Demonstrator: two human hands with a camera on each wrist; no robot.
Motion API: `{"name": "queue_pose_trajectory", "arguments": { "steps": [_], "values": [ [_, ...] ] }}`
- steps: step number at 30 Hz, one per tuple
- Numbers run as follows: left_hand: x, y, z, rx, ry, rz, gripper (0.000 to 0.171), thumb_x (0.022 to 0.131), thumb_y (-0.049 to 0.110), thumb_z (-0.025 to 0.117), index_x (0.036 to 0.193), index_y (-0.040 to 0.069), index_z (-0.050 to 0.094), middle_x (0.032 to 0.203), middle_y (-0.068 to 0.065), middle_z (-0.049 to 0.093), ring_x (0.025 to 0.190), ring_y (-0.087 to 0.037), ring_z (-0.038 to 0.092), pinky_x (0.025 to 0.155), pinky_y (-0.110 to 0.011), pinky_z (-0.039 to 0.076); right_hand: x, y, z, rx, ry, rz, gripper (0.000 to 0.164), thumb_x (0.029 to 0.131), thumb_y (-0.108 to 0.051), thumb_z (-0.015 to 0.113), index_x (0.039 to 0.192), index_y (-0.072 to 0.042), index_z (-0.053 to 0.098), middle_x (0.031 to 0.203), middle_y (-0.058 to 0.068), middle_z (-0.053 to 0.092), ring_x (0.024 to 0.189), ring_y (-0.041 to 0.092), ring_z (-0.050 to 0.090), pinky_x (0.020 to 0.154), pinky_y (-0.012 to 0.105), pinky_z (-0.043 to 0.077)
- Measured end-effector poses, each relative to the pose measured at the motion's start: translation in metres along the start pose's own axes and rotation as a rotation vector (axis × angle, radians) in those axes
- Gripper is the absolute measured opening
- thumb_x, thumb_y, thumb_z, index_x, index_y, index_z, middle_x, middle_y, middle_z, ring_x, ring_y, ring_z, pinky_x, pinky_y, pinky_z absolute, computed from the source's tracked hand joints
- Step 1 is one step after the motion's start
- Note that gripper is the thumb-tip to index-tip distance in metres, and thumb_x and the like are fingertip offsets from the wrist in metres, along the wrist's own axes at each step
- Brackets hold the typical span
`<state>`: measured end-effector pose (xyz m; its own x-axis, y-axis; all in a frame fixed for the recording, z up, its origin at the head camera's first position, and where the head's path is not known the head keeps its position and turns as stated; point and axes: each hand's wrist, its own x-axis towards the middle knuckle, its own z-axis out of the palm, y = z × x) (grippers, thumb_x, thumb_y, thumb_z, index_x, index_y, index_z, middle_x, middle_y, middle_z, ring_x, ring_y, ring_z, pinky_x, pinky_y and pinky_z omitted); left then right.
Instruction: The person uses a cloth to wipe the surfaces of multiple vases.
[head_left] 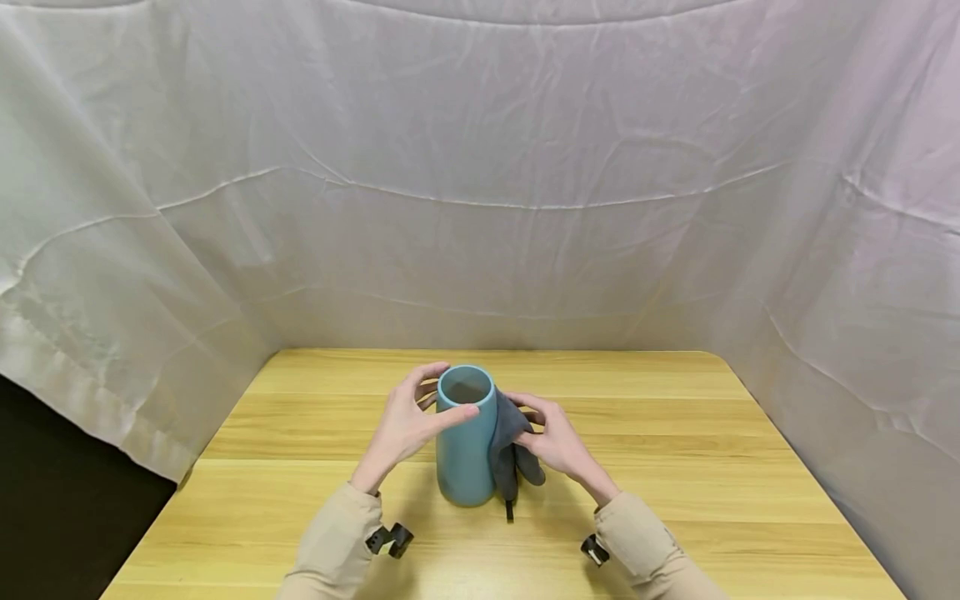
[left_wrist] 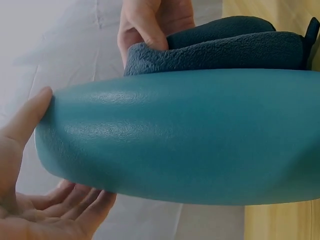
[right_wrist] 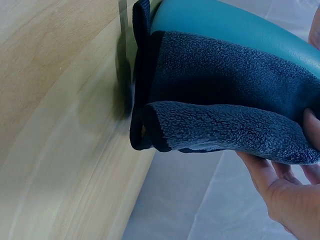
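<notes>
A tall blue vase [head_left: 465, 458] stands upright on the wooden table, its round mouth facing up. Around its upper part, my left hand [head_left: 405, 423] holds it, thumb across the front just below the rim and fingers at the far left side. My right hand [head_left: 561, 440] grips a dark grey towel [head_left: 507, 442] against the vase's right side. The towel's folds hang down from the fingers, with a black loop [head_left: 509, 511] at the bottom. In the right wrist view, the thumb lies over the fluffy towel [right_wrist: 230, 75] and the fingers are beneath it.
The light wooden table [head_left: 675, 500] extends around the vase on all sides. Pale fabric curtains [head_left: 510, 250] hang behind the table and at both sides. A dark area [head_left: 67, 492] shows beyond the curtain at the lower left.
</notes>
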<state>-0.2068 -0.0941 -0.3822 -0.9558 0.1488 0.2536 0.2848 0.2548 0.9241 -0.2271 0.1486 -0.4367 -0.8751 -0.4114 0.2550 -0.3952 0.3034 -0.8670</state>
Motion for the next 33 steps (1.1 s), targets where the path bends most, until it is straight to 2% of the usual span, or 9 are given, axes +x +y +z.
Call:
{"name": "queue_pose_trajectory", "arguments": {
  "steps": [8, 13, 16, 18, 21, 25, 29, 33],
  "values": [
    [0.002, -0.005, -0.008, 0.03, -0.066, 0.08, 0.062, 0.082, 0.022, 0.084, 0.137, 0.012, 0.057, 0.13, -0.009, 0.067, 0.129, -0.027, 0.059, 0.118, -0.05, 0.041, -0.001, 0.001, 0.0, -0.008, 0.008, 0.0, 0.052, 0.091, 0.005, 0.064, 0.142, -0.001, 0.055, 0.135, 0.027, 0.06, 0.114, 0.045, 0.066, 0.09, 0.04, 0.061],
    [0.005, -0.006, -0.011, 0.018, -0.155, 0.109, 0.063, 0.089, 0.02, 0.078, 0.145, 0.007, 0.051, 0.137, -0.014, 0.063, 0.134, -0.032, 0.055, 0.119, -0.054, 0.039, -0.001, 0.001, -0.001, -0.003, 0.011, 0.008, 0.052, 0.091, 0.005, 0.064, 0.142, 0.0, 0.055, 0.136, 0.028, 0.059, 0.115, 0.045, 0.066, 0.089, 0.04, 0.061],
    [0.005, -0.006, -0.01, 0.026, -0.181, 0.116, 0.064, 0.092, 0.02, 0.074, 0.148, 0.004, 0.046, 0.142, -0.016, 0.059, 0.136, -0.034, 0.052, 0.12, -0.054, 0.038, -0.001, 0.001, -0.001, -0.003, 0.011, 0.005, 0.052, 0.091, 0.005, 0.064, 0.142, 0.0, 0.055, 0.136, 0.028, 0.059, 0.114, 0.045, 0.066, 0.089, 0.039, 0.061],
    [0.003, -0.006, -0.007, 0.049, -0.166, 0.115, 0.066, 0.092, 0.021, 0.075, 0.149, 0.005, 0.046, 0.143, -0.016, 0.056, 0.136, -0.035, 0.052, 0.119, -0.053, 0.039, -0.001, 0.001, -0.001, -0.003, 0.014, -0.001, 0.052, 0.091, 0.006, 0.064, 0.141, 0.0, 0.055, 0.135, 0.028, 0.059, 0.113, 0.045, 0.066, 0.088, 0.037, 0.061],
    [0.0, -0.005, -0.001, 0.09, -0.102, 0.112, 0.067, 0.089, 0.025, 0.078, 0.147, 0.009, 0.049, 0.141, -0.014, 0.056, 0.132, -0.033, 0.055, 0.116, -0.052, 0.043, -0.002, 0.001, -0.001, -0.001, 0.016, -0.006, 0.052, 0.09, 0.007, 0.064, 0.141, 0.0, 0.055, 0.135, 0.028, 0.059, 0.112, 0.044, 0.067, 0.088, 0.035, 0.061],
    [-0.002, -0.003, 0.004, 0.1, -0.029, 0.087, 0.067, 0.084, 0.026, 0.083, 0.143, 0.013, 0.053, 0.136, -0.01, 0.059, 0.126, -0.029, 0.058, 0.112, -0.049, 0.047, -0.003, 0.001, -0.001, -0.002, 0.022, -0.003, 0.052, 0.09, 0.006, 0.065, 0.141, 0.0, 0.056, 0.135, 0.027, 0.06, 0.113, 0.044, 0.067, 0.089, 0.039, 0.061],
    [-0.001, -0.004, 0.003, 0.082, -0.023, 0.097, 0.069, 0.083, 0.023, 0.083, 0.144, 0.011, 0.052, 0.132, -0.012, 0.061, 0.124, -0.03, 0.059, 0.112, -0.05, 0.048, -0.003, 0.001, 0.0, -0.005, 0.031, 0.005, 0.052, 0.091, 0.005, 0.066, 0.141, -0.001, 0.056, 0.138, 0.026, 0.06, 0.115, 0.044, 0.066, 0.091, 0.041, 0.061],
    [0.001, -0.005, 0.001, 0.059, -0.059, 0.117, 0.067, 0.085, 0.02, 0.082, 0.144, 0.008, 0.051, 0.134, -0.014, 0.06, 0.125, -0.033, 0.059, 0.114, -0.052, 0.046, -0.003, 0.001, 0.0, -0.008, 0.042, 0.008, 0.051, 0.091, 0.005, 0.066, 0.141, -0.002, 0.057, 0.139, 0.025, 0.059, 0.117, 0.044, 0.065, 0.091, 0.041, 0.061]
  ]
}}
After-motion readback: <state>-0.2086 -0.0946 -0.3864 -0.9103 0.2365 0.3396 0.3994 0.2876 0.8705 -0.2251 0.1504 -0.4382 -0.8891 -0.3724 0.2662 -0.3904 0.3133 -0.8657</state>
